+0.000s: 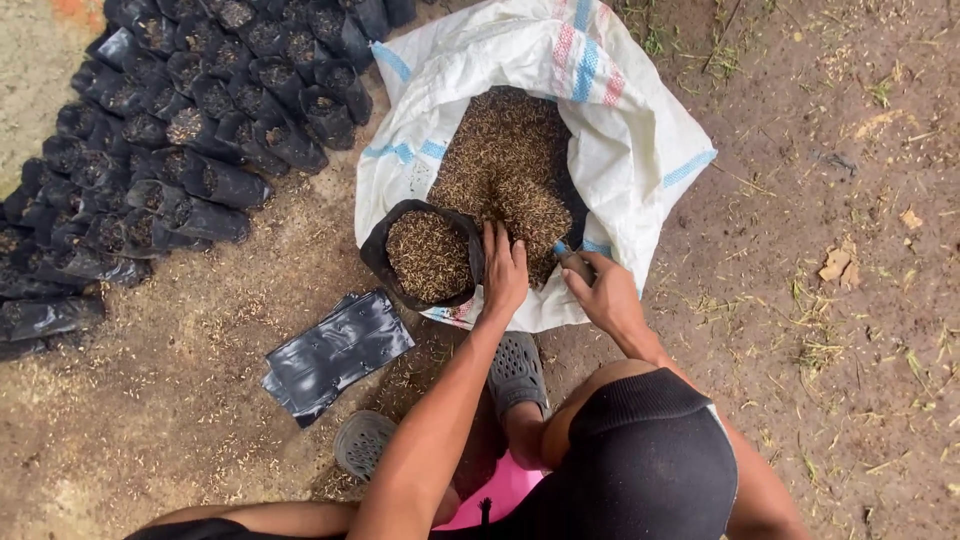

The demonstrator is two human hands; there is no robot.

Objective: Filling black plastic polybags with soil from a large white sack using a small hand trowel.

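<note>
My left hand (505, 272) rests on the right rim of a small black nursery bag (378, 252) that is filled with brown husk-like material (430, 255). The bag stands upright against the mouth of a large white woven sack (630, 130) with blue and red stripes, which lies open and holds a heap of the same brown material (505, 165). My right hand (603, 295) is closed around a small tool (572, 260) with a blue part, its tip at the edge of the heap. What the tool is stays unclear.
Several filled black nursery bags (170, 130) lie in rows at the upper left. A flat stack of empty black bags (335, 350) lies on the dirt ground (840, 330) beside my grey sandals (517, 370). A pink object (500, 490) sits under me.
</note>
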